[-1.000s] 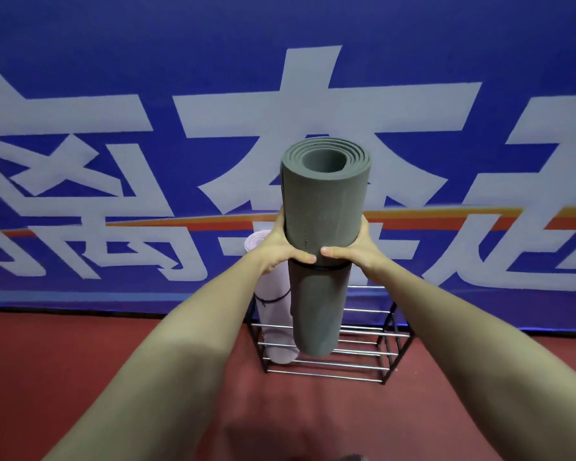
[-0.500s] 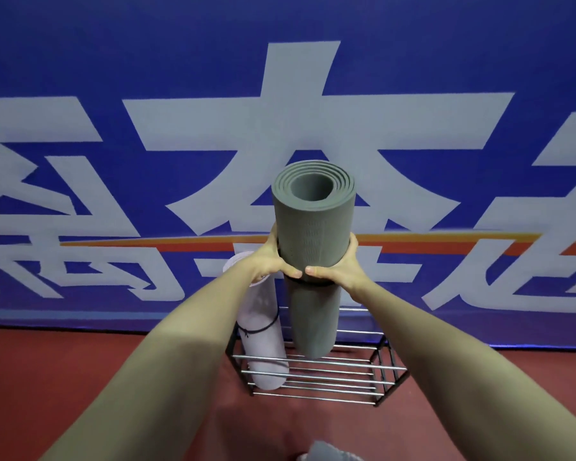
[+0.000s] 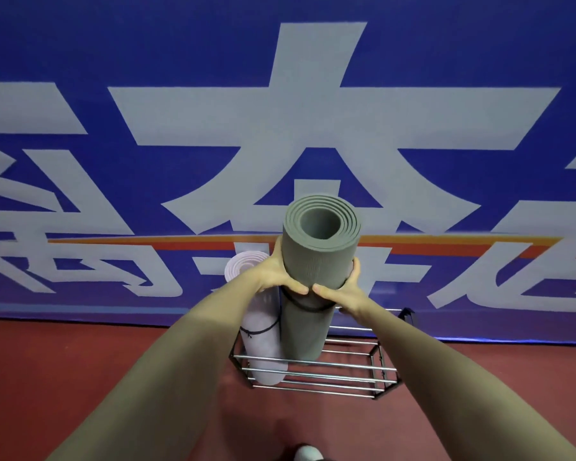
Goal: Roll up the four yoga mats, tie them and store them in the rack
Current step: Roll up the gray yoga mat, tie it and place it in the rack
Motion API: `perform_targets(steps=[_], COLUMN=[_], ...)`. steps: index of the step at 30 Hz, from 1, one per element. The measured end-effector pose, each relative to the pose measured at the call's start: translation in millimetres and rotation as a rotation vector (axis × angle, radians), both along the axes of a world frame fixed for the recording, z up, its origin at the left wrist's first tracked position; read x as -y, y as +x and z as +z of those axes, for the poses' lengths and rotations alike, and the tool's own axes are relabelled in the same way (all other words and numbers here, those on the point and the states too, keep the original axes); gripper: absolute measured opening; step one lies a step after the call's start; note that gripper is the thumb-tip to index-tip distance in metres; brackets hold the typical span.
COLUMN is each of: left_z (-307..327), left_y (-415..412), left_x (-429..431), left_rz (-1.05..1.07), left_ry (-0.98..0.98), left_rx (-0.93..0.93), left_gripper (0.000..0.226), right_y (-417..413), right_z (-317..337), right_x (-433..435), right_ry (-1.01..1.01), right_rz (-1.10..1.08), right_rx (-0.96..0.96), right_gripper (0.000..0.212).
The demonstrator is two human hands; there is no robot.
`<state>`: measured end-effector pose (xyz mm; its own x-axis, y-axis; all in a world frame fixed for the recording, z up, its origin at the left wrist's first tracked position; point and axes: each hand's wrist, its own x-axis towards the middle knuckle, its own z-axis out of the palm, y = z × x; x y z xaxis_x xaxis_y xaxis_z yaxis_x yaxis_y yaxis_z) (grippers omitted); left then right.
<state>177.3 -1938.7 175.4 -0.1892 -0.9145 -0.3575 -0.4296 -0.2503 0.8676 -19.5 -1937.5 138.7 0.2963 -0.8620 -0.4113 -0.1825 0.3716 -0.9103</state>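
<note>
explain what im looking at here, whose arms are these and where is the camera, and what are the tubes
The camera sits on a person's head and looks forward and down, so the two bare arms are that person's own. The left hand and right hand clasp a rolled grey yoga mat, held upright. A dark cord ties it just below the hands. Its lower end is in a metal wire rack on the red floor. A rolled pale lilac mat, also tied, already stands in the rack beside it. Behind is a blue banner with large white characters.
</note>
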Motion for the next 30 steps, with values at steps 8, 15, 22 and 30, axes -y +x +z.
perform_targets(steps=[8, 15, 22, 30], left_z=[-30, -62, -83, -144], left_y=[2, 14, 19, 12], left_x=[-1, -3, 4, 5], left_rz=[0.003, -0.006, 0.025, 0.028], left_ry=[-0.024, -0.007, 0.074, 0.108], left_rx=[-0.045, -0.051, -0.047, -0.048], left_gripper=[0.12, 0.116, 0.128, 0.118], right_y=[-9, -4, 6, -3], right_z=[-7, -34, -68, -123], right_x=[7, 11, 23, 29], right_ry=[-0.061, -0.044, -0.039, 0.015], right_rz=[0.147, 0.171, 0.188, 0.237], right_rx=[-0.121, -0.144, -0.16, -0.173], right_gripper=[0.119, 0.123, 0.119, 0.115])
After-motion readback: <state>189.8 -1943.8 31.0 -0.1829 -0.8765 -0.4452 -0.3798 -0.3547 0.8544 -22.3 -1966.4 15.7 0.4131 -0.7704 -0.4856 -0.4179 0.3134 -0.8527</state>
